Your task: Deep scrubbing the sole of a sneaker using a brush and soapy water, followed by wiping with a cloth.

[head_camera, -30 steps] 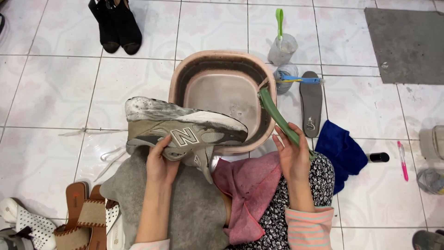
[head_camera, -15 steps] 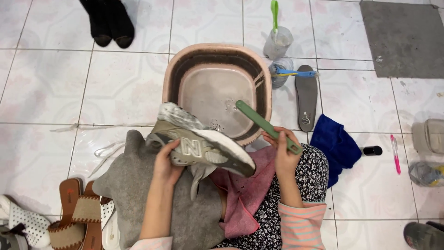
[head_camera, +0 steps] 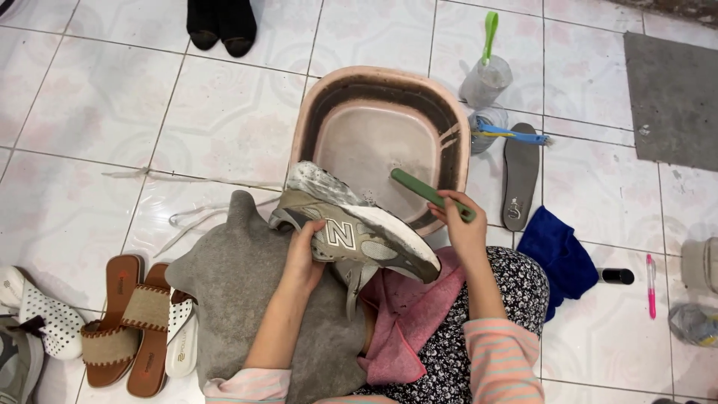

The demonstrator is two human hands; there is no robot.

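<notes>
grey sneaker point(head_camera: 351, 236) seemingly lower, nearer lap

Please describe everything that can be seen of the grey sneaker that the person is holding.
The sneaker is a grey-beige running shoe with a thick whitish sole, which looks dirty and wet with foam near the heel. It has no laces, and its tongue hangs loose. It lies tilted on its side, sole toward the basin, partly over the basin's near rim. The left hand grips its side from below. The right hand holds a green brush handle just beside the sole.
</notes>
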